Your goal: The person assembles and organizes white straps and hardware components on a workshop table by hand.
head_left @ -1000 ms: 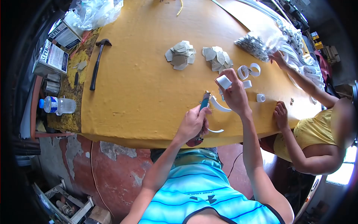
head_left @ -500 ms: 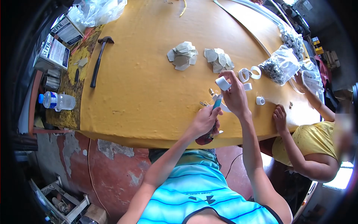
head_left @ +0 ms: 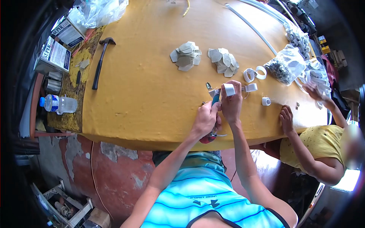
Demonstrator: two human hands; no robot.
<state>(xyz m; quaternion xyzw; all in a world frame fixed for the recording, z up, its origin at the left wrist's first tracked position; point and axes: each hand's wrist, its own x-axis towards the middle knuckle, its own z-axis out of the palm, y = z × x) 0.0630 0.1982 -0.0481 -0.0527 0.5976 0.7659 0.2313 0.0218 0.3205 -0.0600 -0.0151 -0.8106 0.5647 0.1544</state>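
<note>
My left hand (head_left: 205,121) is closed around a slim teal-blue object (head_left: 216,97) whose exact kind I cannot make out. Below that hand hangs a dark and red bundle (head_left: 207,139), partly hidden by my fingers. Close against it, my right hand (head_left: 232,102) grips a white looped band (head_left: 229,89). A metal clip (head_left: 208,86) shows just ahead of my left hand. To the right of my right hand sits another white loop (head_left: 251,87) with thread hanging from it. Two more white loops (head_left: 249,75) lie beyond.
Two piles of pale flat pieces (head_left: 186,56) (head_left: 223,60) rest ahead on the yellow table (head_left: 144,83). A hammer (head_left: 99,64), plastic bottle (head_left: 59,103) and tins (head_left: 57,53) are left. A plastic bag of small parts (head_left: 285,65) and a co-worker's hands (head_left: 286,115) are right.
My right hand has come down and left with the white band, closer to my left hand. The co-worker's far hand has shifted. The long strip at the upper right looks turned over.
</note>
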